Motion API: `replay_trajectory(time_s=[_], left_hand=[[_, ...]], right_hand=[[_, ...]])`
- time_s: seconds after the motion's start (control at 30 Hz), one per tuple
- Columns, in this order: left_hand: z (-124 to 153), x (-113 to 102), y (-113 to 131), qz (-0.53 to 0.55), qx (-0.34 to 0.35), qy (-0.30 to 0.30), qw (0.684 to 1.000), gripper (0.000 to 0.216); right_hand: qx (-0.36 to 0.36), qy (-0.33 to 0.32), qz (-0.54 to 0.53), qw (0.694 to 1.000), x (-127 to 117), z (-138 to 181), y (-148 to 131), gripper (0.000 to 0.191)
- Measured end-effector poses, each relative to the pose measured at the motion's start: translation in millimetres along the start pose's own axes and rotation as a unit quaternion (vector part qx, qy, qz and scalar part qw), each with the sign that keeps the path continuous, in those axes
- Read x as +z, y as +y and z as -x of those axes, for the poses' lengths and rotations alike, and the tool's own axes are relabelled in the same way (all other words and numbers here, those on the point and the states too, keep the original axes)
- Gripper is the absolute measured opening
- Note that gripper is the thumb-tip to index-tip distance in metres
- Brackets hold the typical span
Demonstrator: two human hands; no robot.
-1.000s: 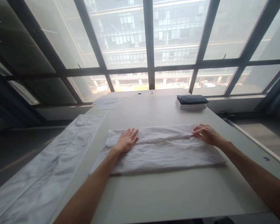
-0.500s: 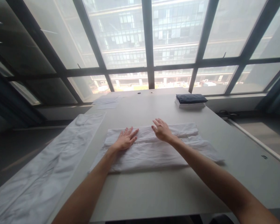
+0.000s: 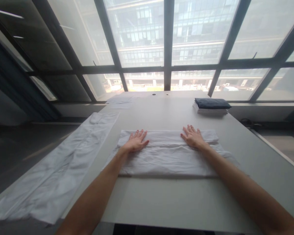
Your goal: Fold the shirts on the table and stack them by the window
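Note:
A white garment, folded into a wide flat bundle with a crease across it, lies on the table in front of me. On its left part rests my left hand, palm down with fingers spread. My right hand lies flat near its upper right part, fingers stretched out. Neither hand grips the cloth. The garment's exact kind cannot be made out.
A second white garment is laid out lengthwise along the left table edge. At the far right sits a folded stack with a dark blue cloth on top. White sheets lie at the far left of the white table. Windows stand behind.
My right hand has moved right across the folded garment and now lies flatter. The cloth's upper and right parts look smoother. My left hand stays at about the same place on the cloth.

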State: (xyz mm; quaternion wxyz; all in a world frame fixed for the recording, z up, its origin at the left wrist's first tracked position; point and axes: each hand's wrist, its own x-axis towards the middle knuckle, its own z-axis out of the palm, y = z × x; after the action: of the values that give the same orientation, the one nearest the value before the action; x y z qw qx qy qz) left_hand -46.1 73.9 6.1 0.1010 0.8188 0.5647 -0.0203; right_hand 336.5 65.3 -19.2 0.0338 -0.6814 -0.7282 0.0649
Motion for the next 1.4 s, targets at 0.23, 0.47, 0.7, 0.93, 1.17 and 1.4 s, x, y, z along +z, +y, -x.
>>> replay_trajectory(time_s=[0.23,0.47,0.7,0.93,1.17,1.4], left_hand=[[-5,-9,68,0.024,0.012,0.103,0.994,0.057],[-20,26,184,0.039,0.163,0.097,0.981,0.063],[-14,44,188,0.025,0.179,0.079,0.98,0.066],[-35,37,171,0.084,0.098,0.046,0.991,0.068],[-22,18,86,0.014,0.054,0.026,0.998,0.07],[31,9,-40,-0.035,-0.101,0.062,0.992,0.065]], right_hand=[[-0.003,0.011,-0.008,1.0,3,-2,-4,0.071],[-0.01,0.033,0.002,0.999,5,1,-1,0.068],[-0.013,0.036,-0.008,0.999,1,2,-7,0.059],[-0.111,0.029,-0.043,0.992,8,14,-39,0.059],[-0.105,0.009,-0.016,0.994,14,8,-35,0.06],[-0.113,0.016,-0.018,0.993,15,9,-35,0.06]])
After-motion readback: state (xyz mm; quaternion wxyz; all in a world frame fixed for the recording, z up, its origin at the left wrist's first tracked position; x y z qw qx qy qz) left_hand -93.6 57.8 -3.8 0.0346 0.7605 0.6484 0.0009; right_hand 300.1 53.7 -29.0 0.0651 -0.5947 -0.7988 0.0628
